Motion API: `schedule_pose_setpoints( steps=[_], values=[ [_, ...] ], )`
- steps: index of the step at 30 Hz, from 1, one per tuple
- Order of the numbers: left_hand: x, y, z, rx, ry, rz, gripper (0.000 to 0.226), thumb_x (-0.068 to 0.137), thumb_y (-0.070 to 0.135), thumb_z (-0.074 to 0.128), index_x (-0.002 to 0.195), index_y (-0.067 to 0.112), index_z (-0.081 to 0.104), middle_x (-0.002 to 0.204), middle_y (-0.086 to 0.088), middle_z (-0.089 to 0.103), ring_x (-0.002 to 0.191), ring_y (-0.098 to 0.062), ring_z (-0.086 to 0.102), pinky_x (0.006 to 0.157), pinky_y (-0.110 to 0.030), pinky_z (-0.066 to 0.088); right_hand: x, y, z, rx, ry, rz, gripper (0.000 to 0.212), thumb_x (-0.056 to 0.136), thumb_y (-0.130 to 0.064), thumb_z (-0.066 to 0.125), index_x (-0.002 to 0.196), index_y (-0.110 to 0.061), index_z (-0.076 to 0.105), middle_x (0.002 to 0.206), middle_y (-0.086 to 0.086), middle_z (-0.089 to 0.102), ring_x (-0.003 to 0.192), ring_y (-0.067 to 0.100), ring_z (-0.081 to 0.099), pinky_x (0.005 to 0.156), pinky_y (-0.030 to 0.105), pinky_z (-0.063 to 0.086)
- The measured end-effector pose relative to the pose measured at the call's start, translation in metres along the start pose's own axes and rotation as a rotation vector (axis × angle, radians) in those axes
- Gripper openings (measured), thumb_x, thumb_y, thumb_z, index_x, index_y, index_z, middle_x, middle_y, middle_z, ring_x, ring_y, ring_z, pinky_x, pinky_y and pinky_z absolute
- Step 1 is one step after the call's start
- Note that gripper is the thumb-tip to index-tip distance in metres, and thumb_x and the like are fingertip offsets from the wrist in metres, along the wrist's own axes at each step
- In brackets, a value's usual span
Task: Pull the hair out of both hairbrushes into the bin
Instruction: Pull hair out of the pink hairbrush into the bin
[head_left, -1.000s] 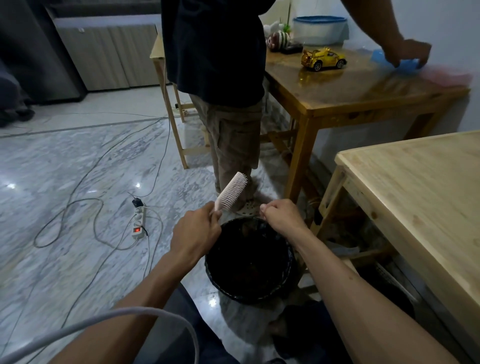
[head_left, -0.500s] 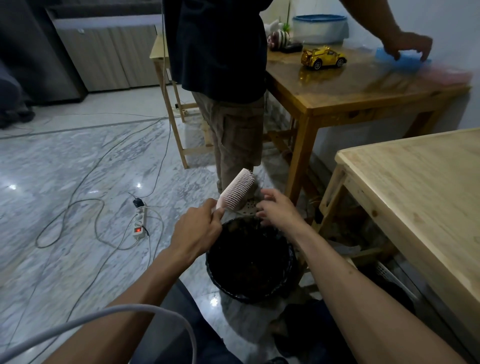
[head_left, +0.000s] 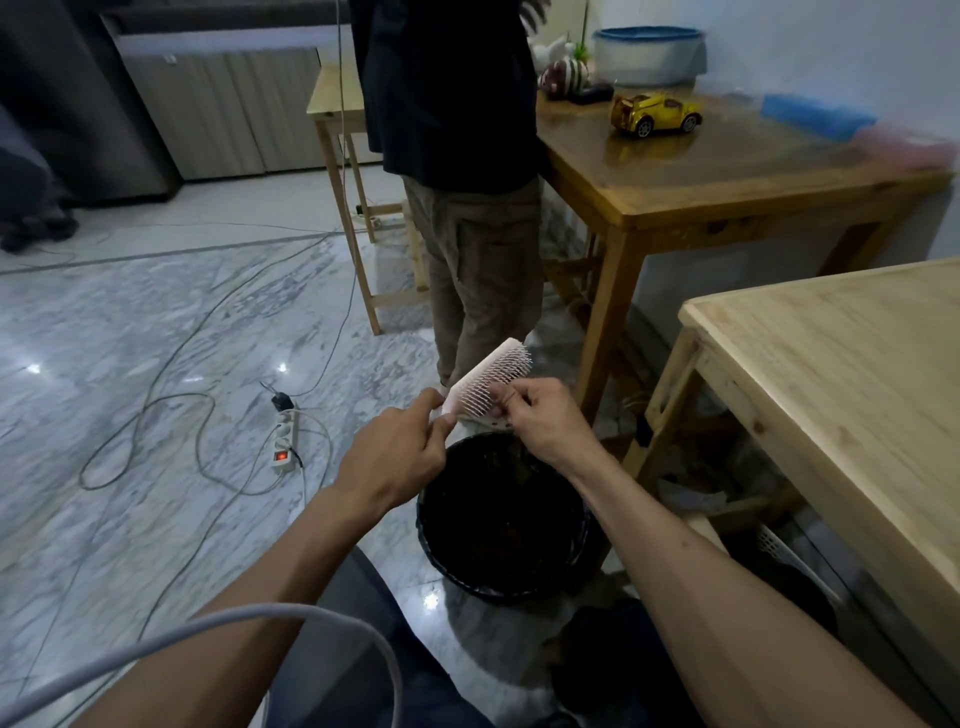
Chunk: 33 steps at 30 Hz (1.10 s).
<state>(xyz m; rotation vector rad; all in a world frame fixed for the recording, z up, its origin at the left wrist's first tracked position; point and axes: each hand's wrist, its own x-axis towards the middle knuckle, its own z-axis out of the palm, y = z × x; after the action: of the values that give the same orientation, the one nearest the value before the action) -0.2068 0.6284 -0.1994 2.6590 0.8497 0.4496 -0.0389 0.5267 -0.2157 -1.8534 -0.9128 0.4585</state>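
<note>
Near the middle of the frame, the left hand (head_left: 396, 457) is gripping the handle end of one pale pink hairbrush (head_left: 488, 379), fingers closed around it, so that the brush is slanting up and to the right from the fist with its bristles facing the right hand (head_left: 540, 421). That hand is pinching with thumb and fingertips together among the bristles at the brush's lower part; whether hair is caught there is too fine to tell. Directly below both hands, one black-lined bin (head_left: 498, 519) is standing on the marble floor (head_left: 130, 338). Only one hairbrush is showing. One light wooden bench (head_left: 857, 374) is filling the right edge, and one power strip (head_left: 284, 439) is lying at centre left.
</note>
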Motion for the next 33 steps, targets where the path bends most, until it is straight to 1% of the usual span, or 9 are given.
schedule_pose_setpoints(
  steps=[9, 13, 17, 20, 23, 25, 28, 30, 33],
  values=[
    [-0.004, -0.026, 0.003, 0.339, 0.097, -0.076, 0.024, 0.102, 0.032, 0.042, 0.109, 0.011, 0.051, 0.077, -0.013, 0.065, 0.054, -0.034, 0.056, 0.048, -0.036, 0.037, 0.004, 0.005, -0.019, 0.049, 0.045, 0.106, 0.041, 0.105, -0.033, 0.059, 0.067, -0.022, 0.068, 0.051, -0.012, 0.055, 0.046, -0.001, 0.047, 0.050, 0.017, 0.036],
    [-0.005, -0.030, 0.008, 0.326, 0.124, -0.112, 0.025, 0.102, 0.032, 0.044, 0.110, 0.010, 0.054, 0.078, -0.011, 0.064, 0.053, -0.032, 0.054, 0.047, -0.035, 0.038, 0.003, 0.008, -0.021, 0.112, -0.197, 0.258, 0.023, 0.103, -0.003, 0.055, 0.113, -0.012, 0.073, 0.104, 0.004, 0.070, 0.077, 0.011, 0.067, 0.063, 0.021, 0.057],
    [-0.004, -0.025, 0.011, 0.233, 0.143, -0.138, 0.028, 0.102, 0.034, 0.045, 0.110, 0.010, 0.057, 0.085, -0.011, 0.064, 0.063, -0.034, 0.060, 0.054, -0.042, 0.048, 0.001, 0.001, -0.022, -0.248, -0.392, 0.308, 0.078, 0.092, 0.015, 0.054, 0.154, -0.032, 0.047, 0.146, 0.000, 0.044, 0.106, 0.028, 0.071, 0.059, 0.028, 0.064],
    [-0.003, -0.023, 0.011, 0.188, 0.167, -0.142, 0.029, 0.102, 0.035, 0.043, 0.111, 0.011, 0.057, 0.089, -0.011, 0.068, 0.069, -0.034, 0.062, 0.057, -0.040, 0.045, 0.004, 0.003, -0.022, -0.276, -0.253, 0.308, 0.063, 0.095, 0.008, 0.061, 0.148, -0.026, 0.055, 0.137, 0.003, 0.056, 0.090, 0.023, 0.076, 0.061, 0.033, 0.066],
    [-0.001, -0.020, 0.009, 0.132, 0.167, -0.148, 0.031, 0.103, 0.037, 0.040, 0.113, 0.012, 0.056, 0.091, -0.012, 0.070, 0.073, -0.034, 0.063, 0.060, -0.042, 0.047, 0.007, 0.005, -0.025, -0.343, -0.147, 0.248, 0.019, 0.097, -0.027, 0.071, 0.114, -0.021, 0.077, 0.091, -0.002, 0.079, 0.077, 0.013, 0.076, 0.080, 0.043, 0.064],
    [-0.002, -0.018, 0.009, 0.068, 0.143, -0.150, 0.031, 0.104, 0.036, 0.040, 0.115, 0.011, 0.057, 0.089, -0.012, 0.070, 0.074, -0.034, 0.062, 0.059, -0.041, 0.042, 0.006, 0.000, -0.027, -0.365, -0.148, 0.236, 0.031, 0.100, -0.048, 0.062, 0.103, -0.023, 0.079, 0.085, -0.003, 0.078, 0.084, 0.012, 0.070, 0.086, 0.037, 0.057],
    [-0.002, -0.011, 0.010, -0.046, 0.091, -0.113, 0.031, 0.104, 0.034, 0.043, 0.116, 0.011, 0.058, 0.078, -0.009, 0.065, 0.070, -0.033, 0.058, 0.059, -0.040, 0.036, 0.007, -0.005, -0.023, -0.002, -0.218, 0.318, 0.045, 0.099, -0.054, 0.060, 0.124, -0.018, 0.071, 0.110, 0.001, 0.074, 0.103, 0.017, 0.071, 0.094, 0.035, 0.056],
    [-0.003, -0.005, 0.011, -0.108, 0.061, -0.087, 0.029, 0.104, 0.033, 0.045, 0.115, 0.010, 0.060, 0.074, -0.007, 0.062, 0.066, -0.031, 0.055, 0.057, -0.038, 0.033, 0.009, -0.007, -0.016, 0.251, -0.251, 0.367, 0.042, 0.096, -0.049, 0.067, 0.115, -0.011, 0.069, 0.110, 0.008, 0.077, 0.095, 0.019, 0.077, 0.086, 0.035, 0.063],
    [-0.007, 0.002, 0.015, -0.139, 0.084, -0.057, 0.029, 0.103, 0.031, 0.047, 0.107, 0.007, 0.062, 0.073, -0.013, 0.066, 0.064, -0.033, 0.058, 0.055, -0.038, 0.035, 0.013, -0.010, -0.006, 0.436, -0.171, 0.373, 0.025, 0.098, -0.026, 0.071, 0.086, -0.005, 0.072, 0.081, 0.012, 0.075, 0.060, 0.012, 0.071, 0.057, 0.022, 0.058]
  ],
)
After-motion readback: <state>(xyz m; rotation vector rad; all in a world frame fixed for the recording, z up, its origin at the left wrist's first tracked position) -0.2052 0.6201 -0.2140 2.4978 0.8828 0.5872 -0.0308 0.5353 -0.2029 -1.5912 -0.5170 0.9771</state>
